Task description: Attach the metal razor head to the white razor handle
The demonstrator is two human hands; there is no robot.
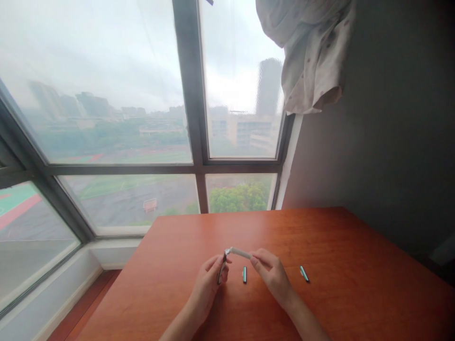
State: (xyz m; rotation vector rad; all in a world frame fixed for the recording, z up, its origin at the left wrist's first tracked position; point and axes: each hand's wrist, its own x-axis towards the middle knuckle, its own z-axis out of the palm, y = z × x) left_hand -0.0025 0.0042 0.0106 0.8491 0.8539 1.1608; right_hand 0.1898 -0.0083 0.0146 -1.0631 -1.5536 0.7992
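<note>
Above the brown table (170, 303), my left hand (208, 282) is closed round a slim dark razor handle (221, 273) with a silvery top end. From the other side, my right hand (273, 274) pinches the end of a pale, slender stick (241, 253); its exact kind is not clear. The stick's far tip meets or almost meets the handle's silvery end. Between my hands, a teal-and-black razor cartridge (244, 274) lies on the tabletop. A second razor cartridge (304, 273) rests to the right of my right hand, slightly tilted.
Large windows with a grey frame (199, 168) stand behind the table's far edge. A light spotted garment (313, 61) hangs at the upper right, before a dark grey wall (384, 142). Reddish flooring (95, 293) shows at the lower left, past the table's left edge.
</note>
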